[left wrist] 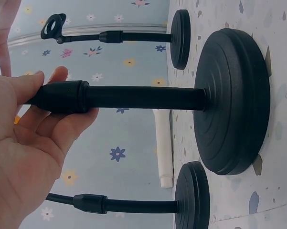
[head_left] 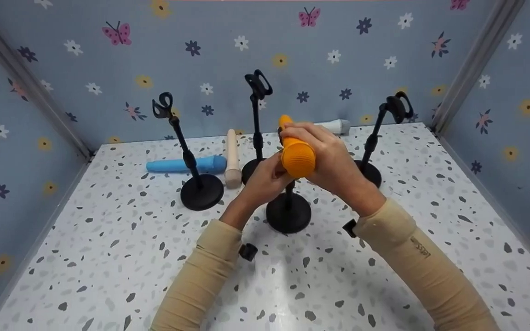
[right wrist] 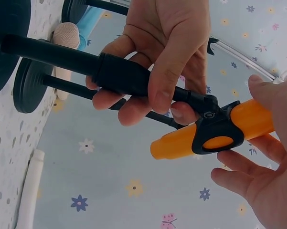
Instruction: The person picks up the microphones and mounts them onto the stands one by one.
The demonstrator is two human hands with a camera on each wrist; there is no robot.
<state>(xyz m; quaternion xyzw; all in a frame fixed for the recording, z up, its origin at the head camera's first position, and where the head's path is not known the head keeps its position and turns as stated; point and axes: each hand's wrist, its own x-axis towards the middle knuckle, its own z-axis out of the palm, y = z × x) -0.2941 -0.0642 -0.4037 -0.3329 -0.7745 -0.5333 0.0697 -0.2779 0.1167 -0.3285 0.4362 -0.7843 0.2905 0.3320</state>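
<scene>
We see a speckled white surface [head_left: 131, 266] enclosed by blue flower-printed walls [head_left: 221, 69]. Our right wrist view reveals what the head view mostly hides: a black stand's [head_left: 288, 216] clip [right wrist: 218, 125] encircling the orange microphone [head_left: 298, 158], smooth-bodied with a round textured head. Our left hand [head_left: 265, 180] grips the stand's collar [left wrist: 64, 97]; our right hand [head_left: 331, 158] holds the microphone.

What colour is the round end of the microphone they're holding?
Orange! The microphone's round end shows best in the head view.
</scene>
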